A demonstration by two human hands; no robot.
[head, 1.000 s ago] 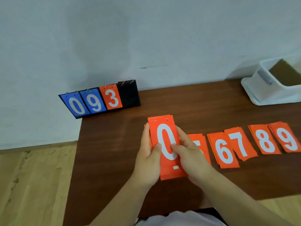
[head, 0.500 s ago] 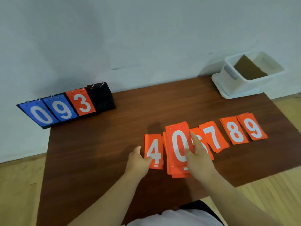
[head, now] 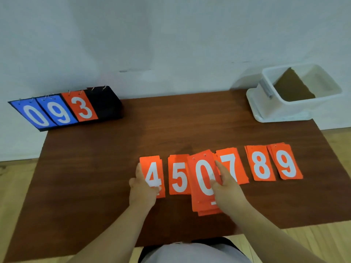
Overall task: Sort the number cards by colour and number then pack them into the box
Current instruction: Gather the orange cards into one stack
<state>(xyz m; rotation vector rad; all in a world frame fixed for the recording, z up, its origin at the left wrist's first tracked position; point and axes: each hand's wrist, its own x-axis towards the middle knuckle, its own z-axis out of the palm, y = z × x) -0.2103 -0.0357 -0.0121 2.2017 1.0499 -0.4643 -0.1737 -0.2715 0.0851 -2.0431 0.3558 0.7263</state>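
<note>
Zero stack [head: 204, 179] under right fingers [head: 221, 168]

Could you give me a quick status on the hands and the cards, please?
Left hand on orange 4 card pile. Right hand holding orange 0-topped card stack, covering the pile between 5 and 7. White plastic box unobstructed.

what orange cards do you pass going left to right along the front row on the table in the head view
4 card under the left hand → 5 card → 0 stack held by the right hand → 7 card → 8 card → 9 card
</note>
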